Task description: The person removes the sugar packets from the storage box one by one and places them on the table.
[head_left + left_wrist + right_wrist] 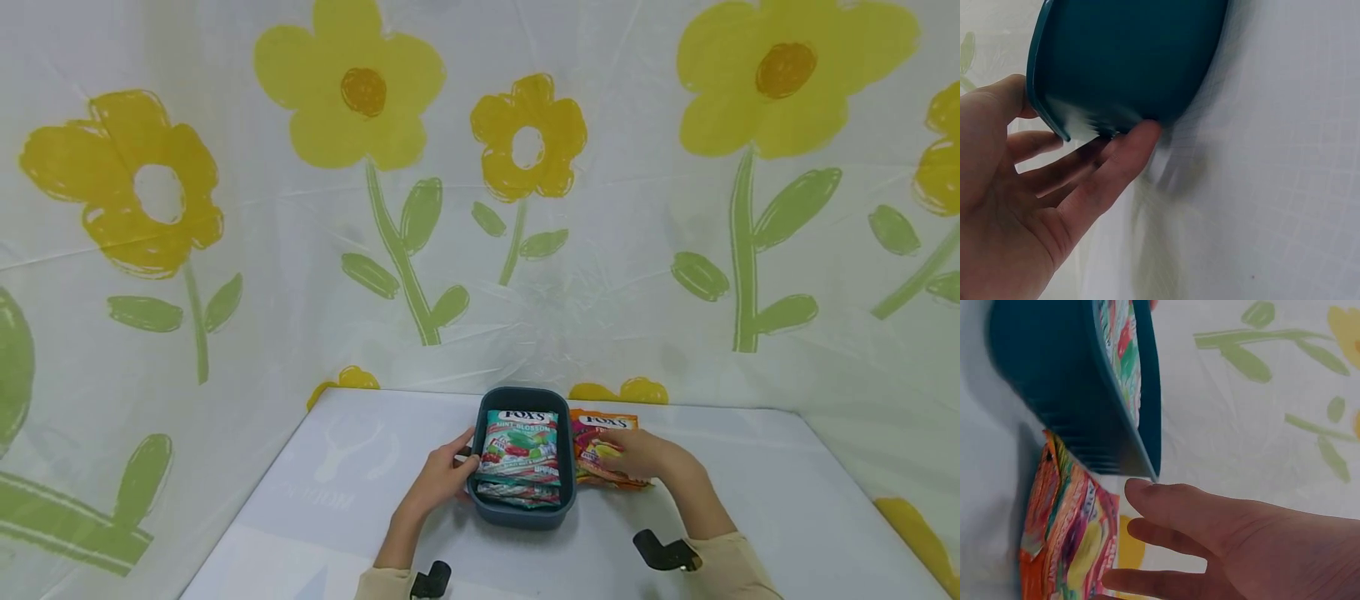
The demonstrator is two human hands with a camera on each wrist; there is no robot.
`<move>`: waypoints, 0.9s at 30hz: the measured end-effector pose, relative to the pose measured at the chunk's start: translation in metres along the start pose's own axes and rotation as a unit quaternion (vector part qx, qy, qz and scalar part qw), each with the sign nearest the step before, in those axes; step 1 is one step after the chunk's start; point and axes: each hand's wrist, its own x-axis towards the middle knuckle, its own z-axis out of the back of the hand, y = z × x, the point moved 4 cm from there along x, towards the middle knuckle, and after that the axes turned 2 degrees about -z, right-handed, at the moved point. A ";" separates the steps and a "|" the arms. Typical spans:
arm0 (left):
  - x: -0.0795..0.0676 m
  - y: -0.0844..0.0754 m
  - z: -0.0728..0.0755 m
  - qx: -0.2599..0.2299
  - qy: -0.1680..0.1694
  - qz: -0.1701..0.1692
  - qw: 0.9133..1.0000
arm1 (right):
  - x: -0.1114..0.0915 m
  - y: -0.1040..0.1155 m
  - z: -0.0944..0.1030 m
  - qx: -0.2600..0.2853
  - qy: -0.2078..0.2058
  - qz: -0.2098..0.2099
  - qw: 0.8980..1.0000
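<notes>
A dark teal plastic container (517,518) stands upright on the table, seen from outside in both wrist views. Inside it lie green candy bags (522,442) marked FOX'S, stacked over one another. My left hand (441,475) holds the container's left side, thumb at the rim and fingers along the outer wall. Orange FOX'S candy bags (587,442) lie on the table against the container's right side. Over them my right hand (645,454) reaches with fingers extended and spread, fingertips right at the bags; in the right wrist view its thumb is near the container's rim.
The white table (330,483) extends to both sides and has faint grey printing on the left. Behind it hangs a pale curtain (615,275) with yellow flowers, meeting the table's back edge just behind the container.
</notes>
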 end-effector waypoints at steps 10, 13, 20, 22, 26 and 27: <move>-0.001 0.001 -0.001 -0.004 0.004 0.004 1.000 | -0.005 0.031 0.004 0.004 0.007 0.014 1.000; -0.002 0.001 -0.003 -0.007 0.005 0.007 1.000 | -0.004 0.038 0.003 0.010 0.005 0.019 1.000; -0.003 0.000 -0.003 -0.012 0.006 0.000 1.000 | 0.000 0.054 -0.001 0.013 -0.001 0.026 1.000; -0.003 0.000 -0.003 -0.012 0.007 -0.002 1.000 | 0.001 0.060 -0.002 0.010 -0.004 0.037 0.999; -0.002 0.000 -0.003 -0.010 0.005 -0.005 1.000 | 0.003 0.072 -0.004 -0.002 -0.010 0.053 0.999; -0.002 0.000 -0.003 -0.011 0.005 -0.005 1.000 | 0.004 0.075 -0.004 -0.006 -0.010 0.054 0.998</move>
